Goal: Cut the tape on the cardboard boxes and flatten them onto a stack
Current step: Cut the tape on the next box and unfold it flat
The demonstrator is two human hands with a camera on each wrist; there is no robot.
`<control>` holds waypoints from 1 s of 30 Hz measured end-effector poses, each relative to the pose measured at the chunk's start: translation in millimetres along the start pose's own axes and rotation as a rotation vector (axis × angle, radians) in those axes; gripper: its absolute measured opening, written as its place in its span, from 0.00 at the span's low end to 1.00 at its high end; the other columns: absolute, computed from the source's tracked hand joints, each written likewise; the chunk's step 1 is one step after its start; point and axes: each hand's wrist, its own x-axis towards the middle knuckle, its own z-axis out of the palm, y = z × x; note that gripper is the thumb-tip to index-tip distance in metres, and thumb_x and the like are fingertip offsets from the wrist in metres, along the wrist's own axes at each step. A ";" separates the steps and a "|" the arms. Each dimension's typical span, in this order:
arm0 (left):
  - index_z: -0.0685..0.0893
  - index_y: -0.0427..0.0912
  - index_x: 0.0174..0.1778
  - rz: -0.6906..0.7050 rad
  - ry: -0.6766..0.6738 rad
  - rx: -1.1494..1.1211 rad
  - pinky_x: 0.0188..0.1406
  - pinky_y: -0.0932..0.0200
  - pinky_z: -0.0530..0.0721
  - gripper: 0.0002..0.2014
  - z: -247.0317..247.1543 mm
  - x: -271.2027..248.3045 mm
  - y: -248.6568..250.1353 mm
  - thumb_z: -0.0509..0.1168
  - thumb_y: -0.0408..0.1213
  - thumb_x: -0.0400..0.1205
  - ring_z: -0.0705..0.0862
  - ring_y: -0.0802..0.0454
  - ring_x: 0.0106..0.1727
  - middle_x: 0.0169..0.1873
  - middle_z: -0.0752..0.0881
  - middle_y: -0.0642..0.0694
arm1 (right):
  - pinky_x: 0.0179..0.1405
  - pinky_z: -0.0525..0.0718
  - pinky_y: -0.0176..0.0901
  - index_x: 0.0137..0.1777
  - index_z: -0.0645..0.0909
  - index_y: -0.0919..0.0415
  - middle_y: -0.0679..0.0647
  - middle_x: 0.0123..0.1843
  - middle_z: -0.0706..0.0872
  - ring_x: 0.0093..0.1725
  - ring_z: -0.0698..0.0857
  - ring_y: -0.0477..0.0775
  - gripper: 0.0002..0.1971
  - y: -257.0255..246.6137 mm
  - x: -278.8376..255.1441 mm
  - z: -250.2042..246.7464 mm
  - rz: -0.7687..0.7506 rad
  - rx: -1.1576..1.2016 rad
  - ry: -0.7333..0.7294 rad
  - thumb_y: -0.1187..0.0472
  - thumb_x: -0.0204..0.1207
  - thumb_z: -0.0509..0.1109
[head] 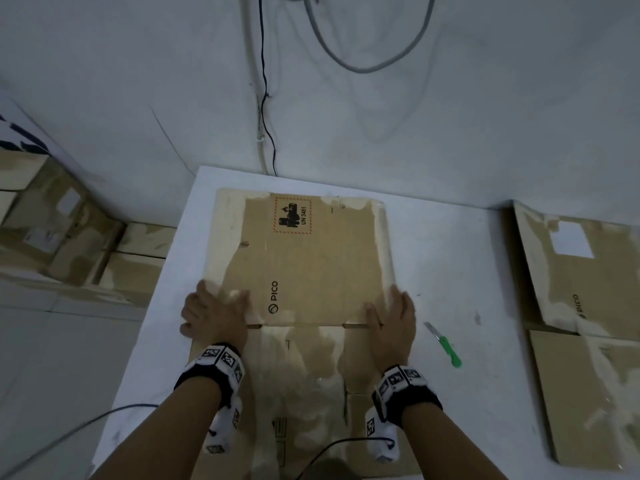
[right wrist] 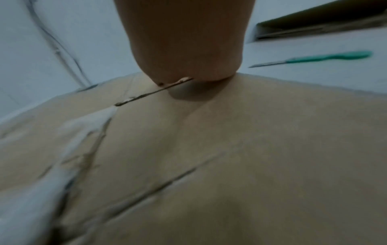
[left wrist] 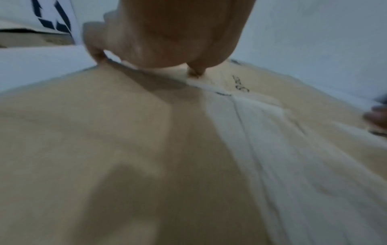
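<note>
Your left hand and right hand lie palm-down with fingers spread, pressing the flattened cardboard box against the white table; neither grips anything. The box lies flat mid-table, its PICO print facing up. The green-handled knife rests on the table just right of your right hand. The stack of flattened boxes lies farther right.

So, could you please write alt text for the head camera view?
Both hands, left hand and right hand, press a flattened cardboard box onto a white table. A green-handled knife lies to its right, near a stack of flattened boxes.
</note>
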 end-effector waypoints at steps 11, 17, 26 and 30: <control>0.69 0.34 0.75 0.028 -0.357 -0.315 0.68 0.41 0.74 0.52 -47.7 -8.2 -64.8 0.70 0.70 0.64 0.77 0.33 0.67 0.68 0.78 0.33 | 0.47 0.80 0.46 0.66 0.80 0.67 0.64 0.53 0.87 0.46 0.84 0.58 0.17 23.5 -44.0 -42.4 0.159 0.300 -0.031 0.55 0.84 0.66; 0.74 0.36 0.68 0.189 -0.271 -0.475 0.63 0.45 0.76 0.32 -61.8 -57.0 -81.4 0.74 0.51 0.76 0.79 0.36 0.65 0.63 0.81 0.38 | 0.74 0.70 0.65 0.74 0.71 0.34 0.33 0.47 0.84 0.50 0.83 0.36 0.20 37.8 -80.8 -72.3 0.073 0.238 0.045 0.39 0.82 0.60; 0.75 0.35 0.64 0.376 -0.210 -0.554 0.52 0.54 0.74 0.23 -87.1 -100.5 -18.2 0.71 0.46 0.80 0.79 0.44 0.53 0.52 0.81 0.43 | 0.57 0.77 0.46 0.82 0.66 0.52 0.59 0.67 0.84 0.61 0.83 0.61 0.24 20.0 -87.8 -126.0 0.019 0.324 0.051 0.56 0.86 0.62; 0.74 0.34 0.65 0.446 -0.230 -0.604 0.51 0.56 0.74 0.24 -89.6 -117.2 29.5 0.71 0.45 0.80 0.79 0.46 0.54 0.51 0.79 0.44 | 0.50 0.73 0.43 0.81 0.68 0.54 0.62 0.63 0.85 0.52 0.82 0.57 0.24 34.1 -67.7 -172.8 0.017 0.314 0.132 0.52 0.86 0.61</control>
